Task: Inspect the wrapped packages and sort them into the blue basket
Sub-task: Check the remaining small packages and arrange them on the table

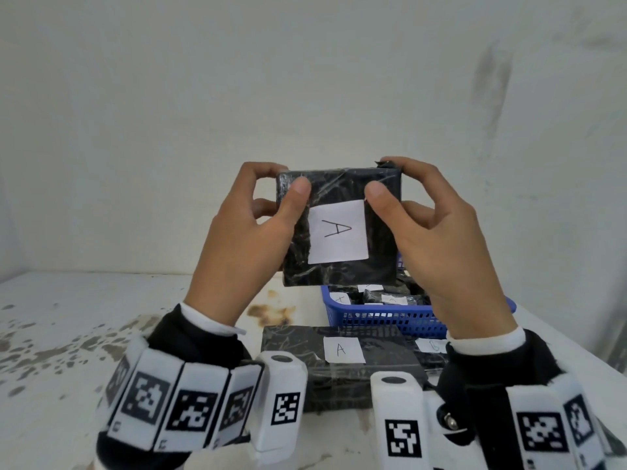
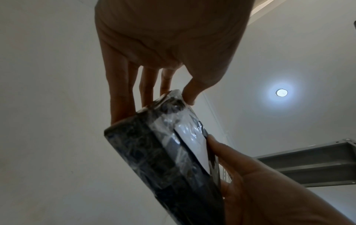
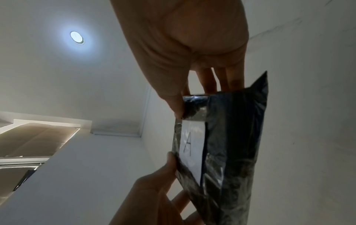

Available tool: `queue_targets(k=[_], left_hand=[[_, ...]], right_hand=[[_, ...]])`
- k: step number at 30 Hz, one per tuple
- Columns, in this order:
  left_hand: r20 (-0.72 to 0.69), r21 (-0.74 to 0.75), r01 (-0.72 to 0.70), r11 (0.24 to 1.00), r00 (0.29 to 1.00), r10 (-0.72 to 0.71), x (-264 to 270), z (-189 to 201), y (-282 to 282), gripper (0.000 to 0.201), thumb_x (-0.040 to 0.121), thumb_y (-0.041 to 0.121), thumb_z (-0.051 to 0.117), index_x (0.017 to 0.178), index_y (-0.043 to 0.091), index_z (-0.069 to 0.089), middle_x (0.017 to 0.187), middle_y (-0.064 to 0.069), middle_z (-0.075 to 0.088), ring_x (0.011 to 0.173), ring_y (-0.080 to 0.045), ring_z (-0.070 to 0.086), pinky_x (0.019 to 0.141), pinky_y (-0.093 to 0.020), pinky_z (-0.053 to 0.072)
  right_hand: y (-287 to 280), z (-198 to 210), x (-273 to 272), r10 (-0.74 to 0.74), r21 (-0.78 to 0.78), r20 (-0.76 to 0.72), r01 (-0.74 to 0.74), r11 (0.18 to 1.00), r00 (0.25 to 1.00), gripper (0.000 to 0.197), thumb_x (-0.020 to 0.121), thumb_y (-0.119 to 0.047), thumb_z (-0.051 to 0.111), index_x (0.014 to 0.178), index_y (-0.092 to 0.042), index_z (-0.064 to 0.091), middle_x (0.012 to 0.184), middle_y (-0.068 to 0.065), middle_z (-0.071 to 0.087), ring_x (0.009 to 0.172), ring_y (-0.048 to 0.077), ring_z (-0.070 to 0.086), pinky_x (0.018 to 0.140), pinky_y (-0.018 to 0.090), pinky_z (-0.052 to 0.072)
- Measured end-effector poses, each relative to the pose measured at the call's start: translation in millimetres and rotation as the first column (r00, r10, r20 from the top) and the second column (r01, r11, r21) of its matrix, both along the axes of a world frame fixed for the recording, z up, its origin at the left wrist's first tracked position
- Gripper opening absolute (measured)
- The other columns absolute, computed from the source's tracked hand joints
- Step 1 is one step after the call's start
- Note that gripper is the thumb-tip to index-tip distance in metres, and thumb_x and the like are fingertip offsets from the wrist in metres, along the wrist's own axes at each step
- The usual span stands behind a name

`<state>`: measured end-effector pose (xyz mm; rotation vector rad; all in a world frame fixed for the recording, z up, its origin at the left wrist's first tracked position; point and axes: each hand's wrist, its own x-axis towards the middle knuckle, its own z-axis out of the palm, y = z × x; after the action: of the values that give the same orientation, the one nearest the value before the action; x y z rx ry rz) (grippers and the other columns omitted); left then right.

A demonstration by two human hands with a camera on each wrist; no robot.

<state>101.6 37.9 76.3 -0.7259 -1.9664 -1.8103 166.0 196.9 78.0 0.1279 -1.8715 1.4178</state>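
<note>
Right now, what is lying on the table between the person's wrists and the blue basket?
In the head view, a black wrapped package with a white "A" label lies there, just before the blue basket.

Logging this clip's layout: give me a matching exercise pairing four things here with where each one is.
Things:
1. held package
2. basket
3. flat package
4. rust stain

Places:
a. on the table, left of the basket
b. raised in both hands, label A facing the camera
c. on the table behind the flat package, holding labelled packages
d. lying on the table nearest the wrists, label A up

Pairs: 1-b, 2-c, 3-d, 4-a
</note>
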Motion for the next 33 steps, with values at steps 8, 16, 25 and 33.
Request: queue_targets(k=[8,16,25,33], left_hand=[[0.006,-0.011,-0.013,1.0,1.0,0.013,-0.4,-1.1,0.8,0.028,0.086,0.048,0.062,0.106,0.03,0.05,0.088,0.0,0.071,0.066,-0.012,0.069,0.061,-0.045,0.06],[-0.002,-0.038,-0.031,0.999,1.0,0.031,-3.9,-5.1,4.3,0.036,0.077,0.049,0.07,0.101,0.027,0.054,0.089,0.004,0.071,0.072,-0.013,0.069,0.072,-0.044,0.059],[0.197,0.025,0.093,0.995,0.976,-0.097,-5.2,-5.9,9.6,0.025,0.093,0.033,0.058,0.11,0.015,0.061,0.089,-0.005,0.063,0.075,-0.015,0.067,0.061,-0.04,0.061],[0.427,0.196,0.211,0.958,0.861,-0.277,5.5,-17.5,25.5,0.028,0.099,0.023,0.048,0.124,0.012,0.044,0.098,-0.01,0.065,0.081,-0.023,0.069,0.064,-0.044,0.061]], right_hand=[[-3.4,-1.2,-1.8,-0.069,0.033,0.006,0.069,0.997,0.998,0.021,0.09,-0.044,0.067,0.11,-0.037,0.062,0.073,0.002,0.076,0.072,0.016,0.075,0.065,0.046,0.063],[-4.2,-5.3,-7.5,-0.111,0.081,0.0,0.111,0.991,0.994,0.03,0.082,-0.047,0.075,0.107,-0.038,0.06,0.079,0.0,0.076,0.068,0.013,0.074,0.062,0.041,0.064],[13.3,-5.0,-7.2,-0.075,0.16,0.17,0.048,0.986,0.983,0.064,0.085,-0.055,0.068,0.14,-0.058,0.036,0.116,-0.006,0.067,0.09,0.003,0.071,0.067,0.015,0.055],[41.5,-19.7,7.5,0.177,-0.169,0.327,-0.126,0.977,0.928,0.07,0.093,-0.013,0.069,0.144,-0.044,0.034,0.101,0.016,0.076,0.079,0.026,0.075,0.069,0.041,0.063]])
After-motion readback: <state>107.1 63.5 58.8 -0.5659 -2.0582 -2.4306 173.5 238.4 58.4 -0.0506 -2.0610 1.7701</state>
